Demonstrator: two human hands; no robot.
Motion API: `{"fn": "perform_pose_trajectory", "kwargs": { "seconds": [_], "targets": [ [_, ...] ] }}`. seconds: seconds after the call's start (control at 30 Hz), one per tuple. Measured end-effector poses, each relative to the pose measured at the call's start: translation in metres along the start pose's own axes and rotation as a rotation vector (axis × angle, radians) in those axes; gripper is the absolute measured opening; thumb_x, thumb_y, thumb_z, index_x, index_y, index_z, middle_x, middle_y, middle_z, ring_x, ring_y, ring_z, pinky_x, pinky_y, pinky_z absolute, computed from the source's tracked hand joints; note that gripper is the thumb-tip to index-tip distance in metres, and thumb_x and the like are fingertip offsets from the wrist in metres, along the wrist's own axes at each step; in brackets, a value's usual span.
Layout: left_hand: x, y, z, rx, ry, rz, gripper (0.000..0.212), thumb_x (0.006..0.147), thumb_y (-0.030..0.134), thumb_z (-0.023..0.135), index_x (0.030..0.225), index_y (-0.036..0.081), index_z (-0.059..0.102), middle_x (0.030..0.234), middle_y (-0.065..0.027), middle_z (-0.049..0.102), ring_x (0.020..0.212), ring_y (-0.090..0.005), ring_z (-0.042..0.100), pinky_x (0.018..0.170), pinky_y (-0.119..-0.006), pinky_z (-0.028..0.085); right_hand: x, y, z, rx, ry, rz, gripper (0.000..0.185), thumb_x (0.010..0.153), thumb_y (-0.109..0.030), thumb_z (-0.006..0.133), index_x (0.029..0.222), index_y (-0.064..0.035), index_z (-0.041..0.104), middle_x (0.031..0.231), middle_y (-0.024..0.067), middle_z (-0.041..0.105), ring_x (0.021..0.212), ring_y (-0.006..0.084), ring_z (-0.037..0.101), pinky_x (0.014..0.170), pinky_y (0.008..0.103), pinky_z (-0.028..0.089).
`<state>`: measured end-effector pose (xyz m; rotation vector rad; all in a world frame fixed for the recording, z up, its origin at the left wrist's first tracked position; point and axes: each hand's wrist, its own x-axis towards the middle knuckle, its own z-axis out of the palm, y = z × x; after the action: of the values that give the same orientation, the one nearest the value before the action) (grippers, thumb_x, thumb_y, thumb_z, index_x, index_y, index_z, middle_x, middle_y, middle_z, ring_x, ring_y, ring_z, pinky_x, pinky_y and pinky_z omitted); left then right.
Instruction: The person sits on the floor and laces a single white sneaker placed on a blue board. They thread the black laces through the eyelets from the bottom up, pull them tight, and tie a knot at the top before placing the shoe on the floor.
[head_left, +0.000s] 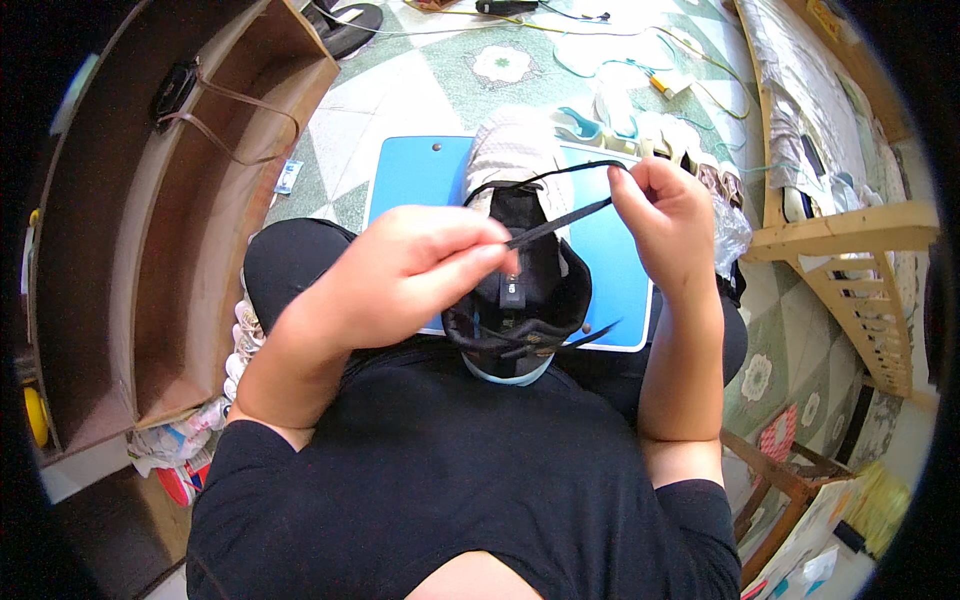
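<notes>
A sneaker (517, 150) with a pale toe and a black collar stands on a blue board (420, 172) with a white rim. Its heel is towards me and its toe points away. A black shoelace (562, 218) stretches over the shoe opening between my two hands. My left hand (442, 262) pinches the lace above the left side of the opening. Up and to the right, my right hand (660, 210) grips the lace where it bends back in a loop to the shoe's front. Another loose lace end lies by the heel, at its right.
A brown wooden shelf unit (172, 202) stands at the left with a strapped black item on it. Several shoes (664, 142) line the floor beyond the board. Cables (705, 56) run over the tiles. A wooden frame (840, 229) is at the right.
</notes>
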<state>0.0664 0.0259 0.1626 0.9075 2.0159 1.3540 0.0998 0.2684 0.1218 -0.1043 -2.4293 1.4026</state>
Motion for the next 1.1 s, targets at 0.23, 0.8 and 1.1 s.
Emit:
{"fn": "perform_pose_trajectory", "kwargs": {
  "seconds": [0.23, 0.8, 1.1],
  "targets": [
    [-0.032, -0.021, -0.035, -0.436, -0.187, -0.113, 0.019, 0.092, 0.011, 0.055, 0.088, -0.005, 0.065, 0.073, -0.0095, 0.065, 0.066, -0.0137, 0.061, 0.063, -0.024, 0.047, 0.009, 0.04, -0.009, -0.163, 0.002, 0.127, 0.027, 0.082, -0.024, 0.065, 0.072, 0.0005, 0.061, 0.059, 0.0087, 0.055, 0.053, 0.0164, 0.051, 0.053, 0.0305, 0.041],
    [-0.01, -0.012, -0.011, -0.097, -0.296, 0.101, 0.016, 0.09, 0.009, 0.056, 0.086, -0.002, 0.067, 0.067, -0.0055, 0.056, 0.06, -0.0152, 0.056, 0.058, -0.027, 0.043, 0.0, 0.021, -0.006, -0.255, -0.104, -0.348, 0.022, 0.08, -0.013, 0.068, 0.099, -0.004, 0.062, 0.101, 0.0116, 0.062, 0.092, 0.0274, 0.06, 0.079, 0.0357, 0.047],
    [0.02, -0.002, 0.004, -0.078, -0.226, 0.086, 0.011, 0.089, 0.008, 0.062, 0.09, -0.002, 0.067, 0.072, -0.0033, 0.062, 0.063, -0.0085, 0.058, 0.056, -0.024, 0.046, -0.014, 0.003, -0.006, 0.404, -0.516, -0.474, 0.016, 0.082, -0.003, 0.063, 0.069, -0.0019, 0.054, 0.064, 0.0079, 0.05, 0.062, 0.0242, 0.049, 0.06, 0.0349, 0.038]
  ]
}}
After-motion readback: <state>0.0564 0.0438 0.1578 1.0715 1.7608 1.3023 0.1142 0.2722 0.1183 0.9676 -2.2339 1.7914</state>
